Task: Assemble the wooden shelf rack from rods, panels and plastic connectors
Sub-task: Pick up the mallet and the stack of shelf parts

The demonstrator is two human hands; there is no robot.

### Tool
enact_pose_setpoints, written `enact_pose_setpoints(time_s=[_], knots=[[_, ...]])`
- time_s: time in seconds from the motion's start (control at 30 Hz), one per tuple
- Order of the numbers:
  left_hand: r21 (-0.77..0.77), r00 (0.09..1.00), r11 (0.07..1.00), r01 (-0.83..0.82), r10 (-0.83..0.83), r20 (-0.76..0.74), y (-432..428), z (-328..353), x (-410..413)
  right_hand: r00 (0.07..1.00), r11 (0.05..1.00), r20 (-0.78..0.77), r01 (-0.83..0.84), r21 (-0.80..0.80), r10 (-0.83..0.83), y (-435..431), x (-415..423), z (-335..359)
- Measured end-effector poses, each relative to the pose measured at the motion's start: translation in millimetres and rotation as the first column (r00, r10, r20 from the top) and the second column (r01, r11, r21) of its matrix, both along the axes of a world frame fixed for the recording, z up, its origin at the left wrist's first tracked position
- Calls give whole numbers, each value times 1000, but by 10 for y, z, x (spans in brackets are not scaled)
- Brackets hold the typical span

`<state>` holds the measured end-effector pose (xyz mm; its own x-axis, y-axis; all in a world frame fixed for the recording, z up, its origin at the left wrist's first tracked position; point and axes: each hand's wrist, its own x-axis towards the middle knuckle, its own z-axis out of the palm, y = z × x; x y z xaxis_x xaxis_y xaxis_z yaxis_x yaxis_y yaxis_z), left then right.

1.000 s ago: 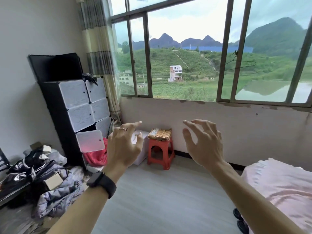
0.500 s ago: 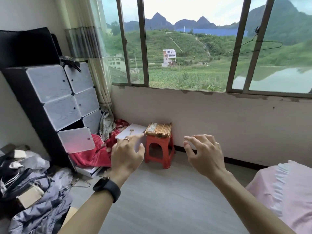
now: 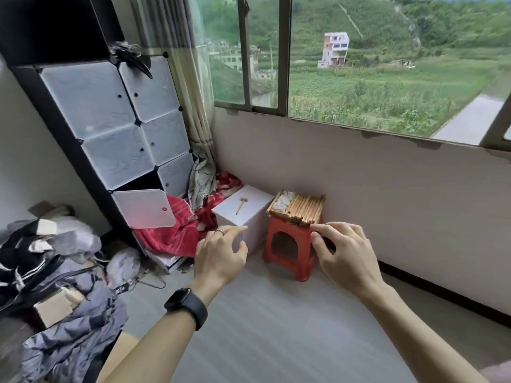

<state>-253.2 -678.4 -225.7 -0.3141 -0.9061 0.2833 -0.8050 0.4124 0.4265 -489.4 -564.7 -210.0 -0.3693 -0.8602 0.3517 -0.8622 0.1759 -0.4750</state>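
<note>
Hovering ahead of the body: left hand (image 3: 221, 255) and right hand (image 3: 343, 255), both empty, fingers loosely spread, nothing grasped.

Parts supply: a bundle of wooden rods (image 3: 305, 210) lies just beyond the right hand's fingertips, on top of a red plastic stool (image 3: 287, 229). The fingertips overlap the stool's edge in the view; cannot tell whether they touch. White plastic connectors (image 3: 284, 201) are heaped beside the rods, further out, between the two hands. A flat wooden edge shows under the rods, probably panels; count not visible. Beyond the left hand stands a white box (image 3: 257, 201) with a small wooden mallet (image 3: 241, 207) lying on it.

Judgement: the step is fetching parts; no assembly is begun.

Method notes:
- The rods lie loose and parallel, so they will roll. Take the stool by both sides and keep its top level, or lift the panel from beneath with both hands.
- The connectors are small and unboxed; a tilt spills them.
- Bring everything to the open floor (image 3: 276, 327) nearer than the hands, then sort rods, panels and connectors into separate groups.
- Fetch the mallet last.
</note>
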Motion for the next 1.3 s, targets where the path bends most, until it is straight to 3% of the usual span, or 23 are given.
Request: enact_pose_setpoints(time_s=[0.27,0.67,1.03,1.3], knots=[[168,990,980,-105,87,111,-1703,-522,-141,996,989,10,-94,110,94,-1798,-375,-462],[302,978,953,-26,-38,206,-4514,-697,-1008,999,959,47,-26,281,13,-4184,-1147,-985],[458,956,880,-131,-11,294,-6493,-1544,-1911,962,850,263,-198,488,73,-6317,-1922,-1932],[559,956,798,-227,72,284,-7630,-2274,-2256,950,738,265,-299,605,168,-7767,-2217,-2543]])
